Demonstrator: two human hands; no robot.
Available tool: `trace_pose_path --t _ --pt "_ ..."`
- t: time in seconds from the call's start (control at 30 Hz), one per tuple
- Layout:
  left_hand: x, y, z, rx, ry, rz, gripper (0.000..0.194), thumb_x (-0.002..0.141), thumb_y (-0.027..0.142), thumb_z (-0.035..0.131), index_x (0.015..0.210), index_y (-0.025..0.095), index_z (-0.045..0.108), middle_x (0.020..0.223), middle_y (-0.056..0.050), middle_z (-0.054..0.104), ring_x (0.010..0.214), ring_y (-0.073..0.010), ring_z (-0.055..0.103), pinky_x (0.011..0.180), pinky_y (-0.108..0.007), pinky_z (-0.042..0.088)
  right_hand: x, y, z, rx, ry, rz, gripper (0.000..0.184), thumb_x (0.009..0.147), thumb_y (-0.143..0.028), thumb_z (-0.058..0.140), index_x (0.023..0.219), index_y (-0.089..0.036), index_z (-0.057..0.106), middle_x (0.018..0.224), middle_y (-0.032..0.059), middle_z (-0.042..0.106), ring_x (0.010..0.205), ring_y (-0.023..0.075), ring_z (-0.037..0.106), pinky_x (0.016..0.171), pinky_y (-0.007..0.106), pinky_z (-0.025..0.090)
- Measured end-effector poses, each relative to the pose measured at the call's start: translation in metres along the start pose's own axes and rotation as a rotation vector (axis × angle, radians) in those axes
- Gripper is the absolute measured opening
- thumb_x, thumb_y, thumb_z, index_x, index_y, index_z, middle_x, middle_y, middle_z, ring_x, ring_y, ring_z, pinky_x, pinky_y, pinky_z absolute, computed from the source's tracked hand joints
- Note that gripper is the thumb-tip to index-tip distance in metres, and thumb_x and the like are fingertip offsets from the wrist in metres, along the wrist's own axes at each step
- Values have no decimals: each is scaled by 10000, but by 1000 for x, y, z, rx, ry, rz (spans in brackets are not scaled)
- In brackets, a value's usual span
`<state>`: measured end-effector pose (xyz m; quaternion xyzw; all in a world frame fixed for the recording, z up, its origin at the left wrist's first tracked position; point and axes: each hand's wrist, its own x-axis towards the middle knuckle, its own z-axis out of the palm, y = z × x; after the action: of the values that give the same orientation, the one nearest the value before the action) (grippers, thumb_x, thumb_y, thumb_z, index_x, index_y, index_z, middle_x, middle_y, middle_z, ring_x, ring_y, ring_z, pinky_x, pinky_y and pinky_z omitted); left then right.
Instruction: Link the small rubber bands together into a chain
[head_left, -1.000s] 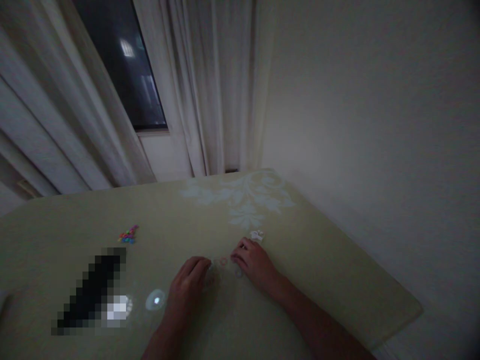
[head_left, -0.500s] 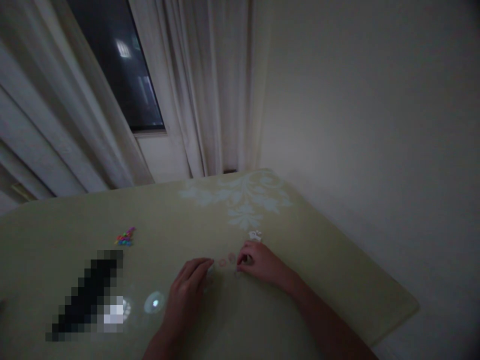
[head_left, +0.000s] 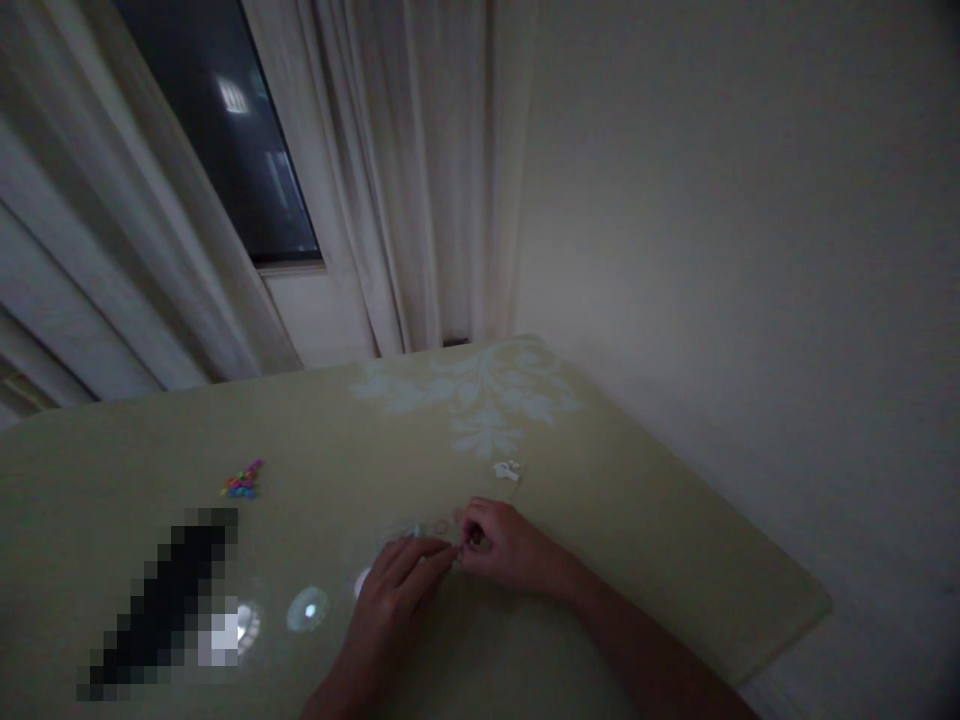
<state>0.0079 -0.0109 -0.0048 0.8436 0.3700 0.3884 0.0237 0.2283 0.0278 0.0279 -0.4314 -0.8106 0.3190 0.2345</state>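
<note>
Curtains (head_left: 442,170) hang at twelve o'clock, beyond my counter (head_left: 645,500). At six, my left hand (head_left: 452,549) has its fingers close together, tips by a tiny piece (head_left: 460,553); I can't tell if it grips. My right hand (head_left: 464,546) pinches that piece, too small to identify. From there, bright bits (head_left: 243,481) lie at ten, a white scrap (head_left: 507,470) at one, a pinkish ring (head_left: 440,527) near eleven.

My L hand (head_left: 394,595) & R hand (head_left: 510,545) are bare, w/ slim fingers (head_left: 426,556). L forearm (head_left: 341,685) & R forearm (head_left: 652,635) bare too where visible; R one widens twd elbow end. Nails too dim/blurry to tell.
</note>
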Motion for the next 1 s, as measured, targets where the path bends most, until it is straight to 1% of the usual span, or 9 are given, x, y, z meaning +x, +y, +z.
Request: trace_pose_path --t 0.1,0.2,0.27,0.4,0.5,0.6,0.67,0.83,1.0 --pt "0 2 -1 -39 -11 -38 203 1036 261 579 1109 275 768 1029 -65 803 917 -212 739 836 -326 590 0 -5 1 247 -25 12 52 791 -122 664 806 -171 656 781 -26 587 718 122 540 650 219 396" --pt "0 1 -1 -105 8 -68 195 1030 238 584 1070 266 772 1020 -69 803 924 -208 743 835 -316 599 1 -7 2 326 -63 20 55 831 -124 639 816 -167 669 758 -29 588 679 113 525 618 215 389" --pt "0 0 0 -142 48 -81 208 1030 212 569 1077 252 767 1007 -76 805 916 -206 754 825 -307 609 2 -3 -1 248 -16 12 58 856 -135 644 846 -168 690 805 -10 622 707 122 552 646 224 410" --pt "6 3 -3 -171 153 -114 191 1012 205 590 1054 236 774 943 -74 818 860 -200 781 792 -284 622 4 12 -18 -200 142 92 63 907 -165 651 872 -164 703 915 59 661 858 182 609 789 286 447" --pt "11 9 -9 -214 177 -217 140 984 241 639 976 246 779 857 -33 811 765 -175 779 715 -240 613 3 21 -26 -414 98 184 50 904 -198 673 885 -161 701 962 84 674 932 216 624 826 306 441" --pt "13 13 -13 -258 184 -335 105 955 279 680 913 251 771 787 4 786 685 -150 751 656 -206 586 2 21 -24 -430 -3 211 62 892 -203 672 930 -166 704 1002 76 687 931 205 634 786 287 426" --pt "13 13 -14 -265 189 -401 108 935 313 706 868 246 758 746 18 762 656 -146 728 643 -203 569 2 18 -19 -440 -32 208 74 910 -181 629 927 -166 699 1004 73 689 918 196 636 763 281 414" --pt "12 11 -16 -279 235 -510 249 896 406 746 742 221 682 668 23 694 612 -153 665 606 -217 531 2 14 -10 -500 -12 172 91 939 -173 585 923 -159 673 994 88 678 897 203 633 746 291 407" --pt "14 10 -17 -362 263 -530 272 883 398 761 719 214 645 658 22 655 607 -147 633 594 -218 514 3 15 -23 -451 68 162 93 965 -159 568 952 -161 660 977 78 682 869 187 620 745 284 393"
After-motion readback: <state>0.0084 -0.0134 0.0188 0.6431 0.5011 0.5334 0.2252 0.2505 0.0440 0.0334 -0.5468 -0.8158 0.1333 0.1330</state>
